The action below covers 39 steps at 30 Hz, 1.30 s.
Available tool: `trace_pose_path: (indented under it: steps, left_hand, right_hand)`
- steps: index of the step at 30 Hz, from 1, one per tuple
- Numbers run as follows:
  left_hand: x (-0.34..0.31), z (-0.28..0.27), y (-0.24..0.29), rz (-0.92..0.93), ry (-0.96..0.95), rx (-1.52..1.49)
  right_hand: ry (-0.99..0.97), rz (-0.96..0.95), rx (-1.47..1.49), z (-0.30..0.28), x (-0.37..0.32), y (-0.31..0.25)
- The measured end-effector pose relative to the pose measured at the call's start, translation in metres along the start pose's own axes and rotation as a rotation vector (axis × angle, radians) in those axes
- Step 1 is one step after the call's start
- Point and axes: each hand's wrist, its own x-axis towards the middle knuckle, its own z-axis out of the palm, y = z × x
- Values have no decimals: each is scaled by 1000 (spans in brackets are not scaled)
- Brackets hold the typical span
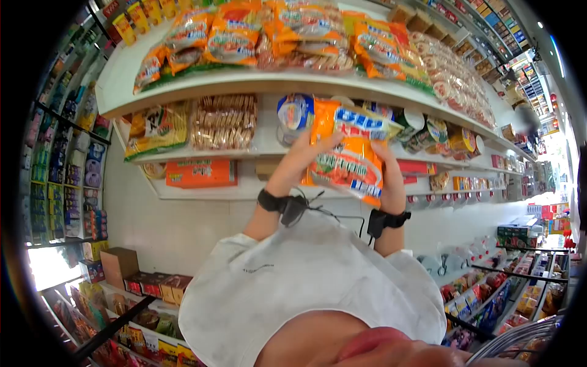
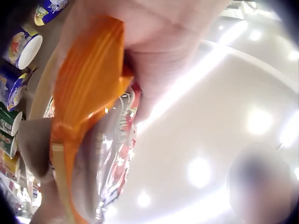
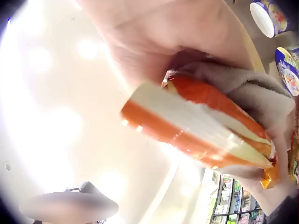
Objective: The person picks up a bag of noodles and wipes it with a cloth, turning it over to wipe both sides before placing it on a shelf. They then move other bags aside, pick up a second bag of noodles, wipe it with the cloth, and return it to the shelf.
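An orange plastic food bag (image 1: 348, 153) with blue and white lettering is held up between both hands, in front of the middle shelf. My left hand (image 1: 313, 151) grips its left side, thumb across the front. On the other side my right hand (image 1: 389, 174) grips the bag's right edge. The right wrist view shows a grey cloth (image 3: 252, 88) bunched under the right palm, against the orange and white bag (image 3: 196, 126). In the left wrist view, the bag's orange end (image 2: 91, 70) sits against the left palm, and part of the grey cloth (image 2: 35, 144) shows behind it.
Similar orange bags (image 1: 306, 27) fill the top shelf (image 1: 269, 84). Below, a yellow-green packet (image 1: 158, 125), a clear pack of stacked round pieces (image 1: 225, 122) and several tubs (image 1: 433, 134) stand on the middle shelf. An orange box (image 1: 202, 173) lies on the bottom shelf.
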Motion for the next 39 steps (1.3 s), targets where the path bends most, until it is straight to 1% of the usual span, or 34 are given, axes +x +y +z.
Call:
trace_pose_path:
  steps: [1,2,3,6,9,10,13,14,17,18,19,21,22,23,25,26,28,29,30,31,32,33,35,36,39]
  left_hand:
    - [1,-5,6,-14,-1,-63]
    - [3,-12,7,-32,-5,-103]
    - [3,-17,5,-17,-4,-119]
    - [7,-26,4,37,-16,-154]
    - [11,-35,4,32,26,-131]
    - [12,-35,7,24,67,-122]
    - [17,-39,10,11,81,-119]
    - [20,-43,10,13,74,-94]
    - [35,-48,11,34,83,-62]
    - [40,-43,17,46,106,-79]
    - [43,-41,21,62,136,-88]
    - [47,-30,20,103,186,25]
    - [52,-27,26,132,206,115]
    - [57,-25,31,131,216,148]
    - [70,-21,22,94,206,183]
    - [77,-27,16,90,183,247]
    - [87,-19,12,139,206,337]
    - [92,-16,14,175,228,387]
    - [97,-8,17,160,232,435]
    - [102,0,20,202,228,489]
    - [107,8,23,241,221,541]
    - [111,15,22,276,213,586]
    - [124,22,19,235,203,685]
    - [132,24,17,219,201,732]
    - [161,8,2,530,365,793]
  right_hand:
    - [43,-77,-75,18,-1,-4]
    - [58,-108,-91,30,0,-6]
    - [73,-140,-107,38,1,-6]
    - [161,-326,-189,50,11,2]
    - [156,-383,-328,49,20,7]
    - [181,-414,-360,51,22,11]
    - [229,-368,-354,46,27,17]
    - [251,-322,-315,42,29,20]
    - [162,-182,-495,21,30,17]
    - [62,-272,-421,32,32,20]
    - [105,-246,-548,24,32,19]
    - [153,-188,-758,5,39,26]
    - [165,-319,-819,2,44,29]
    - [170,-263,-735,-1,55,27]
    - [216,-136,-586,-13,62,18]
    - [191,-149,-540,-16,68,15]
    - [116,-157,-476,-29,82,-2]
    - [83,-146,-403,-35,87,-8]
    - [45,-131,-329,-41,93,-15]
    - [7,-117,-259,-45,99,-23]
    - [8,-156,-287,-48,99,-29]
    - [27,-132,-307,-55,103,-28]
    - [68,-77,-359,-76,112,-27]
    - [96,-138,-398,-71,112,-35]
    - [60,-301,-291,-102,142,-38]
